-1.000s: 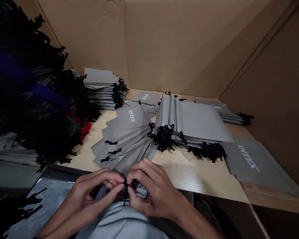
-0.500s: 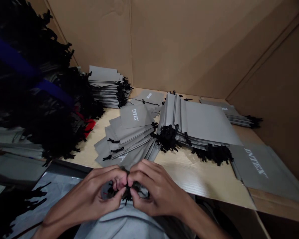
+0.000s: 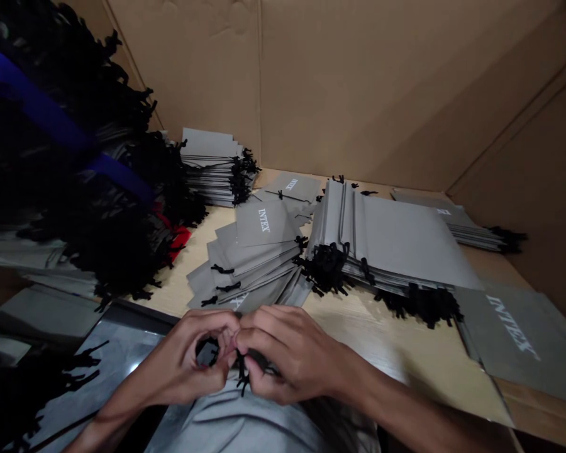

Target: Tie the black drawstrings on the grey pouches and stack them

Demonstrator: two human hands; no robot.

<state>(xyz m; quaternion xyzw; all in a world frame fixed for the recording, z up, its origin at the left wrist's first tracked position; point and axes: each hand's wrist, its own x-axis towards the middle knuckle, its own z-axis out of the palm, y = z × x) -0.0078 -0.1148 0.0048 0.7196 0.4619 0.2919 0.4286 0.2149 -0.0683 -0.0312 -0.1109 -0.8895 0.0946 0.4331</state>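
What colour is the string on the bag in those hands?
The drawstring cord is black, seen best in the head view.

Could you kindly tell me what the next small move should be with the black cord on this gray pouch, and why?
Probably draw the cord ends snug: the left hand and right hand pinch the black drawstring cord together above the gray pouch, and its ends hang loose below the fingers.
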